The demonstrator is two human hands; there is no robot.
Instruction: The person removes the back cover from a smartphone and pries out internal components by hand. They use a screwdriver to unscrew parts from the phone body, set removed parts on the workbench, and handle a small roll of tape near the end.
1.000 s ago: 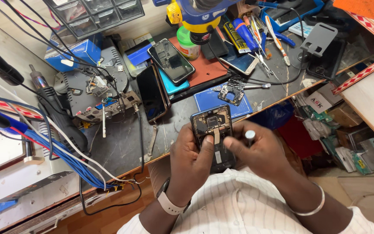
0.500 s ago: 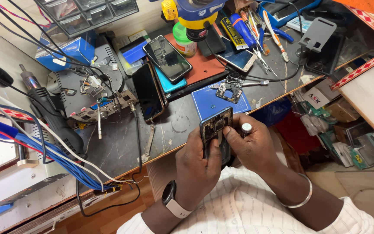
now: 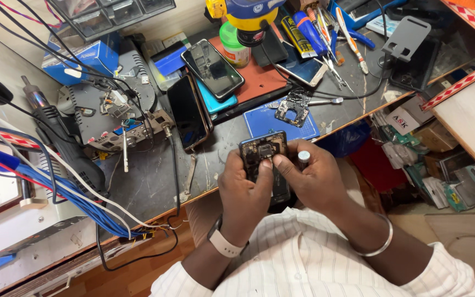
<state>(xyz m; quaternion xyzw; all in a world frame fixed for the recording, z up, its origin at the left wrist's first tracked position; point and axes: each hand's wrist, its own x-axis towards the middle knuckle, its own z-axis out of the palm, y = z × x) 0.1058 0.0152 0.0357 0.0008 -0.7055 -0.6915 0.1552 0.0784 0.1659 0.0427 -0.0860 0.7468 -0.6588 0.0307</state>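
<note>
While held over the tabletop (image 3: pixel 149 181) edge: opened phone (image 3: pixel 265 165)
Left hand (image 3: pixel 244 190): grasping phone
Right hand (image 3: pixel 309 179): grasping phone, perhaps also a small silver tool (image 3: pixel 303 158)
Beyond: blue mat (image 3: pixel 281 122), black phones (image 3: pixel 189 118)

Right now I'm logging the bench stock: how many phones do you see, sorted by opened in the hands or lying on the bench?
Opened phone held in left hand and right hand: 1
Intact phones on bench, dark, cracked, teal, far: 4
Total: 5

On the dark desk (image 3: pixel 149 181), two phones (image 3: pixel 213 69) lie screen-up at upper centre beside a red mat (image 3: pixel 259 82). A blue box (image 3: pixel 92 58) sits upper left; blue cables (image 3: pixel 56 187) run along the left edge.
</note>
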